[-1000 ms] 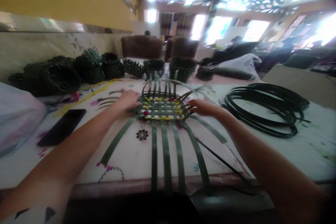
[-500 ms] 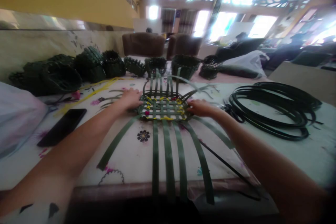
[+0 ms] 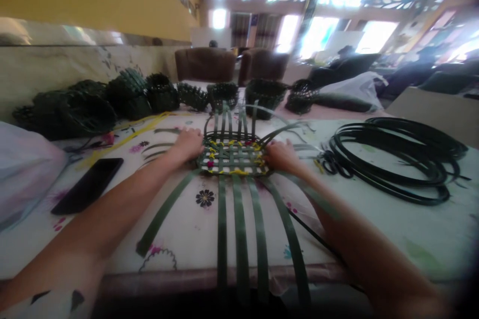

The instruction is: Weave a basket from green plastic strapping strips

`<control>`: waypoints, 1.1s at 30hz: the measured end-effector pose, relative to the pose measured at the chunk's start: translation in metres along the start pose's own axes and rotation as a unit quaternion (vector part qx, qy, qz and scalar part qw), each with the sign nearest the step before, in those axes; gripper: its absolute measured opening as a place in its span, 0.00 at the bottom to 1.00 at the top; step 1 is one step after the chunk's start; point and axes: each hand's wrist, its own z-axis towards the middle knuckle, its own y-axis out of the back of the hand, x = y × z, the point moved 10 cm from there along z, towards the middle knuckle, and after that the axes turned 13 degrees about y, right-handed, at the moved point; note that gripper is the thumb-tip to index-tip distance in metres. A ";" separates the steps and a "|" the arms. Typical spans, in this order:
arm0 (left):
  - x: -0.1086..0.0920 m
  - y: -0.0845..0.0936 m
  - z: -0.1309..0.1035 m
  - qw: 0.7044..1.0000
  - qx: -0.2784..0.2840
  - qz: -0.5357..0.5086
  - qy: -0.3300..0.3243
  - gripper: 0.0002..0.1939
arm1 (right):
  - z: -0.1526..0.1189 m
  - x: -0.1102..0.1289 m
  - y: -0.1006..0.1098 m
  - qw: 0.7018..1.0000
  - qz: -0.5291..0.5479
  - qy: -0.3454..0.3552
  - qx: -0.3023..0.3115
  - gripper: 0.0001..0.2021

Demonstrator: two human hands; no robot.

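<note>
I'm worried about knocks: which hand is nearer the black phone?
Left: the left hand is at the left edge of the woven piece, right of the black phone; the right hand is farther, at the piece's right edge.

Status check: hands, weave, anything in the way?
Left hand at left edge of green woven base, right hand at its right edge; grips unclear. Loose strips fan outward. Nothing seen blocking; scissors, dark coil off right.
</note>
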 end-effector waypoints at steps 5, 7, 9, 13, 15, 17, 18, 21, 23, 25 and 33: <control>-0.036 0.025 -0.005 0.992 -0.049 -0.024 -0.110 0.14 | 0.010 0.016 0.031 0.992 -0.056 0.063 -0.098 0.15; -0.048 0.023 -0.001 0.990 -0.036 -0.046 -0.125 0.15 | 0.023 0.020 0.032 0.991 -0.033 0.085 -0.103 0.16; -0.052 0.014 0.007 0.993 -0.019 -0.072 -0.093 0.18 | 0.038 0.020 0.025 0.992 0.011 0.087 -0.095 0.18; -0.044 -0.009 0.020 0.993 0.015 -0.120 -0.016 0.24 | 0.059 0.017 0.001 0.993 0.072 0.049 -0.086 0.28; -0.041 -0.016 0.023 0.990 0.028 -0.137 -0.003 0.27 | 0.062 0.019 -0.007 0.992 0.075 0.047 -0.091 0.28; -0.037 -0.017 0.024 0.988 0.036 -0.147 0.003 0.28 | 0.062 0.021 -0.012 0.991 0.075 0.061 -0.091 0.28; -0.036 -0.017 0.025 0.988 0.039 -0.148 0.003 0.28 | 0.062 0.022 -0.013 0.991 0.075 0.066 -0.088 0.27; -0.035 -0.018 0.024 0.989 0.045 -0.138 0.004 0.26 | 0.063 0.020 -0.016 0.992 0.075 0.066 -0.075 0.27; -0.036 -0.018 0.023 0.990 0.046 -0.132 0.006 0.26 | 0.065 0.019 -0.017 0.993 0.075 0.064 -0.067 0.27; -0.037 -0.018 0.023 0.991 0.040 -0.128 0.009 0.26 | 0.066 0.019 -0.017 0.992 0.084 0.068 -0.065 0.25; -0.036 0.014 0.003 0.987 0.054 -0.140 -0.063 0.24 | 0.020 -0.014 0.039 0.941 0.277 0.087 -0.176 0.21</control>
